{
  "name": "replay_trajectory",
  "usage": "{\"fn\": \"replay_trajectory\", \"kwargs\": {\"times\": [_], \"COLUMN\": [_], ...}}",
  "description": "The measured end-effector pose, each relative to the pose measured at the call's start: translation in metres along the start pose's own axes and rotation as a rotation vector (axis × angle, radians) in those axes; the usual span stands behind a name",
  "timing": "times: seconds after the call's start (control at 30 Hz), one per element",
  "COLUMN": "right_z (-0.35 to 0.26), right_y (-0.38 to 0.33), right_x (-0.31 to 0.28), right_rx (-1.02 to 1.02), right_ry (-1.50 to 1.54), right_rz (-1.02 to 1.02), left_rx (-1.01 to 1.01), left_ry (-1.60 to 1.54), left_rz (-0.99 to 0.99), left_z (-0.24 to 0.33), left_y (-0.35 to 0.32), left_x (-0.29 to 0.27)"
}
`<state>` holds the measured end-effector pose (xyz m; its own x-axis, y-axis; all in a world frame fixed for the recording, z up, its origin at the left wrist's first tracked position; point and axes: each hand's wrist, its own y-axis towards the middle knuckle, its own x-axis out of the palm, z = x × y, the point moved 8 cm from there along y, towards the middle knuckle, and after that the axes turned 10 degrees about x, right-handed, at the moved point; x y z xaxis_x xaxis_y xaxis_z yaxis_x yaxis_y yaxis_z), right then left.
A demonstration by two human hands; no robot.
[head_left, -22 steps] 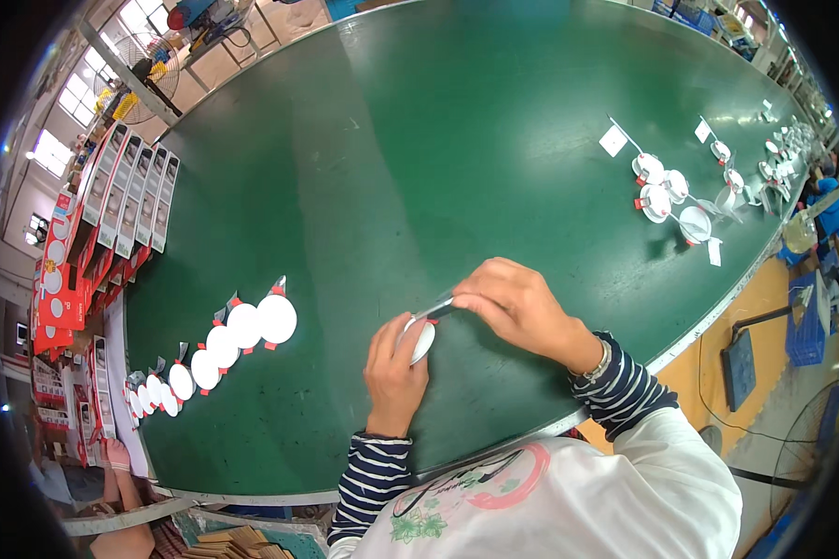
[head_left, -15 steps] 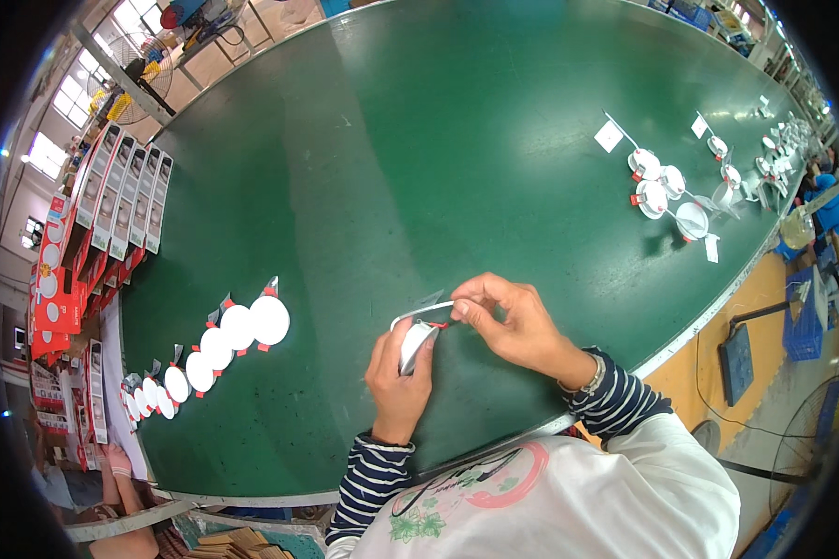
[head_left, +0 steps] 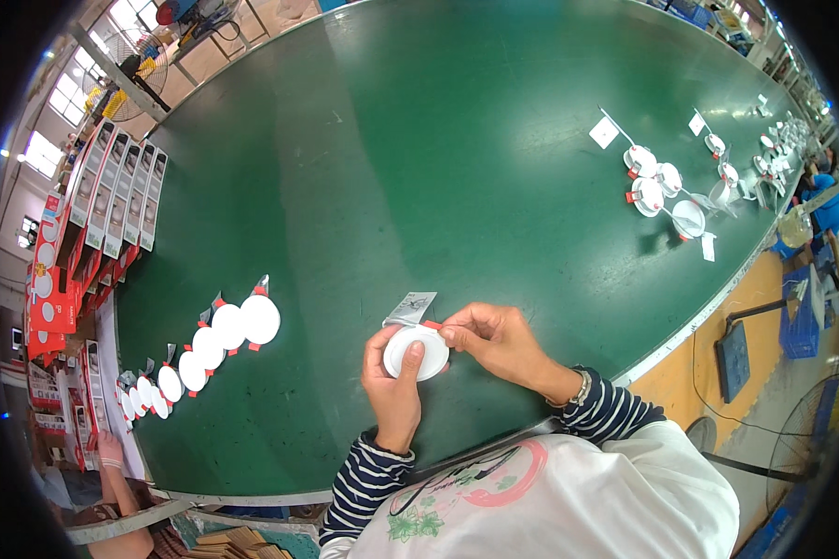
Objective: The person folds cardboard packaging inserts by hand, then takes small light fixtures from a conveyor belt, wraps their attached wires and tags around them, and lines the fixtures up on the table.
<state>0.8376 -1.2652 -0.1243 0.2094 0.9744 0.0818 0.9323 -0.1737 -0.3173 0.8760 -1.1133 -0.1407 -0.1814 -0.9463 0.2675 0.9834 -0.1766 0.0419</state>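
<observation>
A round white downlight (head_left: 429, 357) with red clips is held in my left hand (head_left: 391, 387), thumb across its face and fingers behind it. A flat silver-grey tag (head_left: 410, 308) sticks out beyond the lamp's far edge. At the lamp's upper right, my right hand (head_left: 503, 345) pinches a red clip (head_left: 433, 325) between thumb and fingertips. To the left, a row of similar white downlights (head_left: 260, 320) lies overlapping on the green table (head_left: 373, 214), their red clips and silvery tags poking out.
More downlights (head_left: 645, 197) with tags lie scattered at the far right. Stacked red and white boxes (head_left: 126, 200) stand at the left edge, where another person's hand (head_left: 110, 449) shows. A blue crate (head_left: 800, 317) is beyond the table's right edge.
My left hand has turned the downlight so its white face shows. My right hand has moved from the strip at the lamp's far side down to the red clip.
</observation>
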Motion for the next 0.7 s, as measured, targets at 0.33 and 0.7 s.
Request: {"fn": "replay_trajectory", "kwargs": {"times": [0.33,0.7], "right_z": [0.001,0.026], "right_y": [-0.003,-0.002], "right_x": [-0.005,0.011], "right_rx": [0.094,0.373], "right_ry": [0.208,0.346], "right_rz": [-0.221,-0.454], "left_rx": [-0.283,-0.742], "left_ry": [-0.319,-0.956], "left_rz": [-0.204,-0.356], "left_z": [-0.006,-0.032], "left_y": [-0.007,-0.030], "left_x": [0.017,0.036]}}
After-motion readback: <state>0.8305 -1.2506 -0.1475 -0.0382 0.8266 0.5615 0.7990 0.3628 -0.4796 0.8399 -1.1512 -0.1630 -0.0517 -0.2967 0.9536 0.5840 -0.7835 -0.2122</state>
